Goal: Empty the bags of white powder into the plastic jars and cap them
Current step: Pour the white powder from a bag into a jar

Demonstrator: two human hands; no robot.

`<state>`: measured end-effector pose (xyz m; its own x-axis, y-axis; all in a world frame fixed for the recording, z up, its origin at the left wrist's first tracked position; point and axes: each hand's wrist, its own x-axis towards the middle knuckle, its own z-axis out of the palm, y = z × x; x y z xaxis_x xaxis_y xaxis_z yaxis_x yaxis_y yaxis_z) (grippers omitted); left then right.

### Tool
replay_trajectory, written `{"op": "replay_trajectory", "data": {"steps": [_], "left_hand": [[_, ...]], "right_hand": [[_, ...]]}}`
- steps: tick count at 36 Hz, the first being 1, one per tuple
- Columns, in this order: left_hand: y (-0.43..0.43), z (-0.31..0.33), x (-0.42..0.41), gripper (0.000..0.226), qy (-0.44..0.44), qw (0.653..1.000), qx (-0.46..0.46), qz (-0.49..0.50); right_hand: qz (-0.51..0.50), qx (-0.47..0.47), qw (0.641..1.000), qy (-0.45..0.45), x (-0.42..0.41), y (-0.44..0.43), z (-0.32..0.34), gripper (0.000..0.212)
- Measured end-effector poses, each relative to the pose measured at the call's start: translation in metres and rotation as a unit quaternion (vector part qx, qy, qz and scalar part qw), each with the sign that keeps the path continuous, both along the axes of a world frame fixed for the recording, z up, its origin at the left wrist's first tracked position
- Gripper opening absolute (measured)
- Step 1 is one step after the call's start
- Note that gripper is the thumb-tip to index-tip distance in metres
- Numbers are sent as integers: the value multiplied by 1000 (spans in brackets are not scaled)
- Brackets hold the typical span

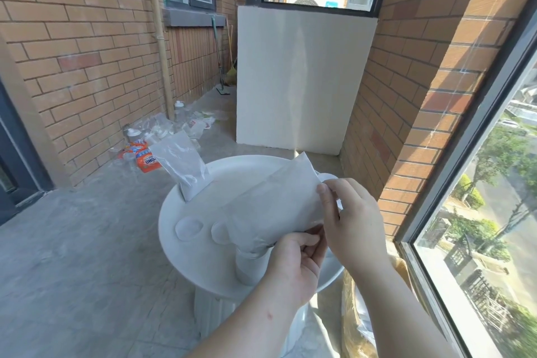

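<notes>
A brick-walled balcony with a grey floor holds a round white surface on a fluted pedestal, with a window along the right. Over the surface's near side a bag of white powder lies tilted, its upper end raised to the right and its lower corner tucked into the mouth of a jar that stands near the front rim and looks white with powder.

The left hand grips the bag's lower edge just beside the jar's mouth, fingers curled round the plastic. The right hand pinches the bag's raised right edge between thumb and fingertips.

Two clear lids lie flat on the surface left of the jar, the nearer one partly under the bag. A second bag stands at the rear left rim, leaning a little.

On the floor by the left wall lie orange packets and clear bottles.
</notes>
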<state>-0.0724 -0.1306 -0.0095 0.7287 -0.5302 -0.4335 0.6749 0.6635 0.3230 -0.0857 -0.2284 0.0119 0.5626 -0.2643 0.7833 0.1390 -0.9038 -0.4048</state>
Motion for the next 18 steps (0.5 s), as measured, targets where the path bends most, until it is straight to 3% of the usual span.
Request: {"op": "replay_trajectory", "data": {"steps": [18], "left_hand": [[0, 2, -1, 34, 6, 1000, -4, 0]], "right_hand": [[9, 15, 1000, -1, 0, 3, -1, 25]]}}
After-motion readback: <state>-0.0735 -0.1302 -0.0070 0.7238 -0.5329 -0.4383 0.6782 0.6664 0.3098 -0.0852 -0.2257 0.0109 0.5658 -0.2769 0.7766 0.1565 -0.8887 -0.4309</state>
